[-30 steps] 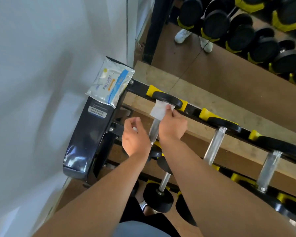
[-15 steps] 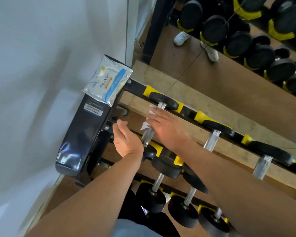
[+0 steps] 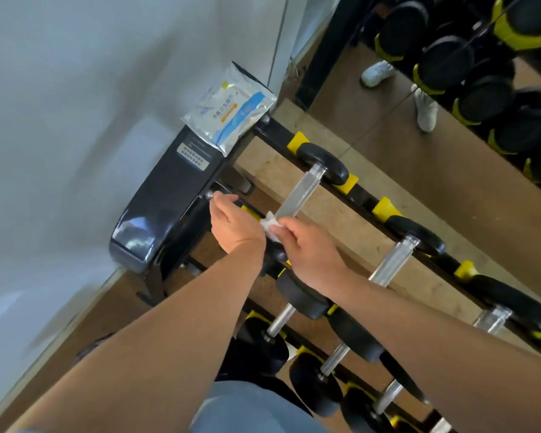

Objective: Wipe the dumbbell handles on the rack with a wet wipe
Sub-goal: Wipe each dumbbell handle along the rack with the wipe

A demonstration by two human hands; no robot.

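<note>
At the near end of the first dumbbell handle on the top rail of the rack, the right hand pinches the wet wipe against the bar's lower part, its grip closed on the cloth. The left hand sits just beside it, fingers loosely curled with nothing visibly held; whether it touches the wipe I cannot tell. This looks like the wiping of the first handle, at the bottom of a stroke. The next move probably calls for refolding the wipe and shifting to the neighbouring handle. The wipe packet lies on the rack's end post.
</note>
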